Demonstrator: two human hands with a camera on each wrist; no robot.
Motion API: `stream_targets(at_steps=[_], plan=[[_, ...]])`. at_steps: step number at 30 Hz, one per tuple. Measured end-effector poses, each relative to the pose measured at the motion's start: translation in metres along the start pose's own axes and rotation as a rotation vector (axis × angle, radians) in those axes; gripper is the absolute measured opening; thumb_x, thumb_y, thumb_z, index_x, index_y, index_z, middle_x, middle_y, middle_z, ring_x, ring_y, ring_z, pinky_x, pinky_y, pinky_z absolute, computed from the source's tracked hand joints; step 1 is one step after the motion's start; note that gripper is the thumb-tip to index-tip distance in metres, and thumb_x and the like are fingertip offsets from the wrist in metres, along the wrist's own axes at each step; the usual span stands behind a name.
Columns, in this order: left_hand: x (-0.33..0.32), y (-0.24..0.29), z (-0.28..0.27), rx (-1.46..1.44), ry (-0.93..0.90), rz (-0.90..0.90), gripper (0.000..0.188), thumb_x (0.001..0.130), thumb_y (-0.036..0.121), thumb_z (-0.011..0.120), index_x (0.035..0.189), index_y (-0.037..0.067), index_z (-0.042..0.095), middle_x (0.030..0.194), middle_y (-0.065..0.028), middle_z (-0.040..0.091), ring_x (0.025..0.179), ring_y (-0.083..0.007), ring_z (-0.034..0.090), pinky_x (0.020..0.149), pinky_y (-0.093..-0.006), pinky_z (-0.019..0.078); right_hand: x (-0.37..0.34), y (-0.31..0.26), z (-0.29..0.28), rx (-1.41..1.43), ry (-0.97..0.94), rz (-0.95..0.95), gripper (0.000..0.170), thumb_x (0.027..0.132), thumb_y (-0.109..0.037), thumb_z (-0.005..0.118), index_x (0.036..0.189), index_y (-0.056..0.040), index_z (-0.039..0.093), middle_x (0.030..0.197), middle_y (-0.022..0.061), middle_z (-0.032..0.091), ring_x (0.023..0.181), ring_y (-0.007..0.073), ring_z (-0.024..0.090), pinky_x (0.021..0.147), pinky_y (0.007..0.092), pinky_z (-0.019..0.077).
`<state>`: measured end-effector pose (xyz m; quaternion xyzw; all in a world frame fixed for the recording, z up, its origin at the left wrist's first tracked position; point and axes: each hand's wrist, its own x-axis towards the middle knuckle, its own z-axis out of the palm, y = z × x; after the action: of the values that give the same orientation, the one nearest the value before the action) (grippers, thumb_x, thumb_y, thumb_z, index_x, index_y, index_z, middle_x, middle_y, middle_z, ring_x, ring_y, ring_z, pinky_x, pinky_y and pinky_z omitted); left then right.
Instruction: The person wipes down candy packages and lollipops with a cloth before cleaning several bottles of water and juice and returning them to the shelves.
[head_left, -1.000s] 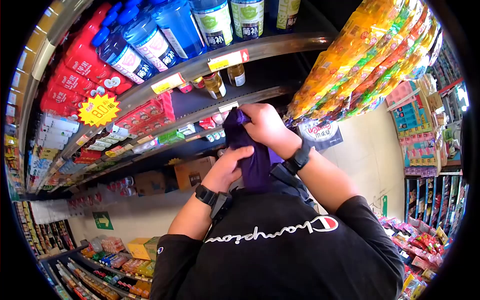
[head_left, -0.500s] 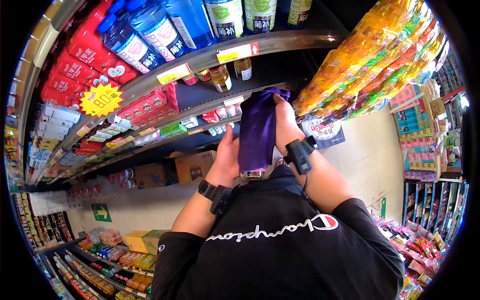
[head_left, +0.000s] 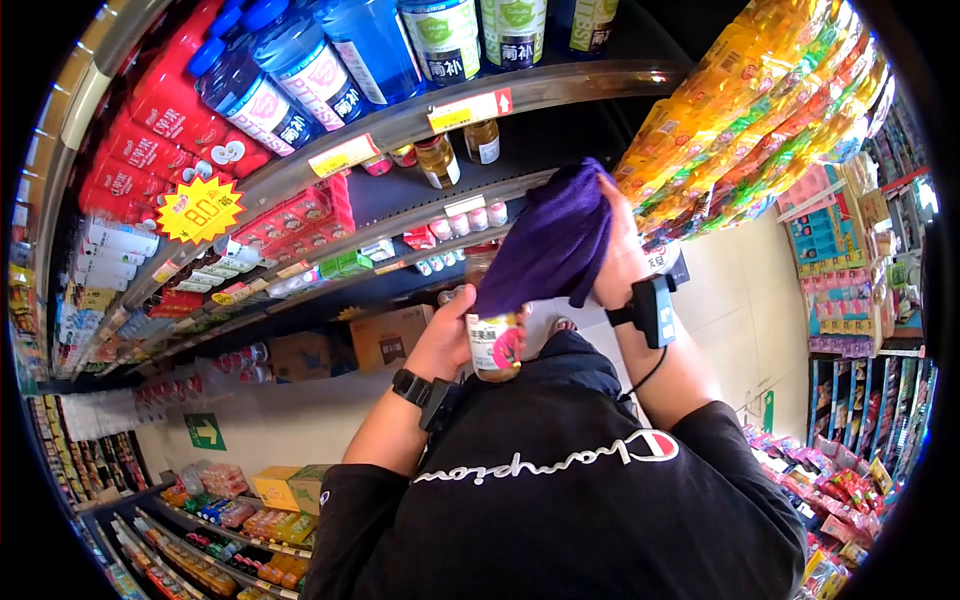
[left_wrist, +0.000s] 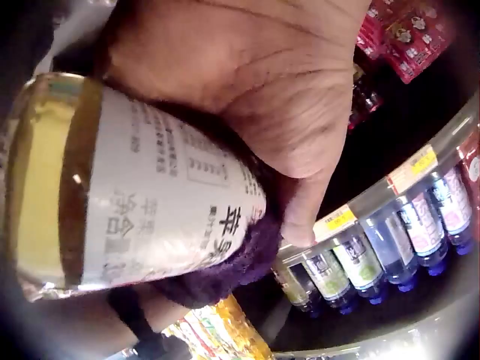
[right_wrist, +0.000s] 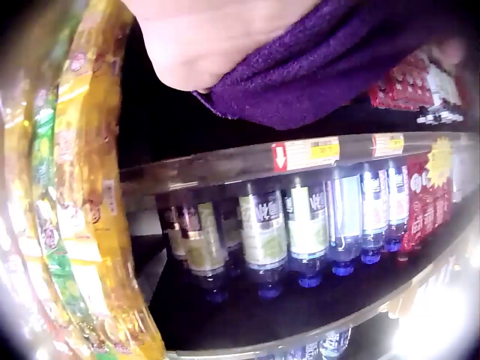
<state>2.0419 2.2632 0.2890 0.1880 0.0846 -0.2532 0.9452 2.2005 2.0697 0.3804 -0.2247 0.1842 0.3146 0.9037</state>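
Note:
My left hand [head_left: 447, 335] grips a glass bottle [head_left: 495, 350] with a white label and a pink picture, held in front of the dark shirt. Yellowish liquid shows through the bottle [left_wrist: 45, 187] in the left wrist view. From my right hand [head_left: 622, 250], raised to the right and farther from the body, hangs a purple cloth [head_left: 550, 235]. Its lower left end lies over part of the bottle and hides it. In the right wrist view the cloth [right_wrist: 292, 82] spreads beside the hand [right_wrist: 202, 37], whose fingertips are mostly hidden.
Ahead stands a curved shelf with large blue-capped bottles [head_left: 300, 65], red packs [head_left: 165, 130] and small jars [head_left: 437, 160]. Yellow snack packets [head_left: 720, 120] hang close to the right hand. Cardboard boxes [head_left: 390, 338] stand below the shelf, and a heap of packets [head_left: 840, 490] lies at right.
The cloth earlier covered the bottle, both hands together on it. My right hand has since moved right with the cloth, uncovering the bottle's label, while my left hand stays around the bottle.

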Motion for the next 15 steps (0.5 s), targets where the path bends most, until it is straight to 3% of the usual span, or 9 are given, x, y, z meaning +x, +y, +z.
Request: stream_targets(at_steps=[3, 5, 7, 9, 11, 12, 15], plan=[[-0.001, 0.021, -0.016, 0.048, 0.307, 0.244, 0.046, 0.095, 0.037, 0.058, 0.125, 0.003, 0.053, 0.112, -0.024, 0.064, 0.101, -0.0424, 0.065, 0.088, -0.0591, 0.0532, -0.015, -0.022, -0.002, -0.041, 0.026, -0.112, 0.041, 0.101, -0.039, 0.044, 0.114, -0.0045, 0.062, 0.108, 0.0149, 0.069, 0.102, 0.0325, 0.066, 0.099, 0.0455, 0.0495], [0.002, 0.048, -0.028, 0.306, 0.522, 0.388, 0.035, 0.094, 0.027, 0.061, 0.121, 0.005, 0.053, 0.113, -0.0187, 0.064, 0.102, -0.0353, 0.065, 0.087, -0.054, 0.0541, -0.016, -0.029, -0.012, -0.052, 0.091, -0.186, 0.044, 0.103, -0.035, 0.04, 0.122, -0.0003, 0.059, 0.116, 0.0168, 0.067, 0.107, 0.0319, 0.065, 0.101, 0.0439, 0.0488], [0.011, 0.071, -0.022, 0.642, 0.72, 0.666, 0.039, 0.09, 0.018, 0.066, 0.124, 0.006, 0.052, 0.114, -0.0125, 0.063, 0.103, -0.0261, 0.064, 0.089, -0.0435, 0.0527, -0.03, -0.023, -0.014, -0.146, 0.135, -0.266, 0.045, 0.103, -0.034, 0.04, 0.126, 0.0013, 0.056, 0.12, 0.0176, 0.066, 0.11, 0.0326, 0.064, 0.102, 0.0438, 0.0476], [0.019, 0.091, -0.004, 0.763, 0.817, 0.846, 0.046, 0.083, 0.012, 0.076, 0.121, 0.004, 0.052, 0.112, -0.0063, 0.062, 0.101, -0.0182, 0.061, 0.09, -0.0359, 0.0493, -0.042, -0.019, -0.023, -0.238, 0.179, -0.347, 0.047, 0.103, -0.034, 0.039, 0.13, 0.0029, 0.053, 0.125, 0.0183, 0.064, 0.112, 0.0332, 0.063, 0.104, 0.0437, 0.0465], [0.027, 0.119, -0.006, 1.007, 0.812, 0.922, 0.056, 0.081, 0.017, 0.079, 0.126, 0.004, 0.049, 0.113, -0.0071, 0.062, 0.102, -0.0184, 0.06, 0.091, -0.0346, 0.0482, -0.052, -0.026, -0.042, -0.181, -0.167, -0.211, 0.05, 0.103, -0.033, 0.039, 0.135, 0.0033, 0.048, 0.131, 0.0199, 0.061, 0.119, 0.0343, 0.06, 0.108, 0.0443, 0.0433], [0.033, 0.128, -0.016, 1.064, 0.813, 0.951, 0.055, 0.08, 0.015, 0.079, 0.125, 0.004, 0.049, 0.113, -0.007, 0.062, 0.102, -0.0182, 0.06, 0.09, -0.0343, 0.0484, -0.058, -0.031, -0.046, -0.133, -0.25, -0.188, 0.053, 0.103, -0.035, 0.042, 0.139, 0.0033, 0.045, 0.136, 0.0213, 0.056, 0.124, 0.0349, 0.056, 0.111, 0.0465, 0.0397], [0.051, 0.153, -0.024, 1.112, 0.814, 1.008, 0.054, 0.08, 0.012, 0.079, 0.124, 0.002, 0.05, 0.113, -0.0073, 0.061, 0.101, -0.0183, 0.06, 0.089, -0.0338, 0.0489, -0.103, -0.047, -0.02, -0.038, -0.269, -0.195, 0.067, 0.1, -0.045, 0.046, 0.147, 0.0019, 0.036, 0.149, 0.0239, 0.041, 0.137, 0.0398, 0.041, 0.116, 0.0534, 0.0304]])
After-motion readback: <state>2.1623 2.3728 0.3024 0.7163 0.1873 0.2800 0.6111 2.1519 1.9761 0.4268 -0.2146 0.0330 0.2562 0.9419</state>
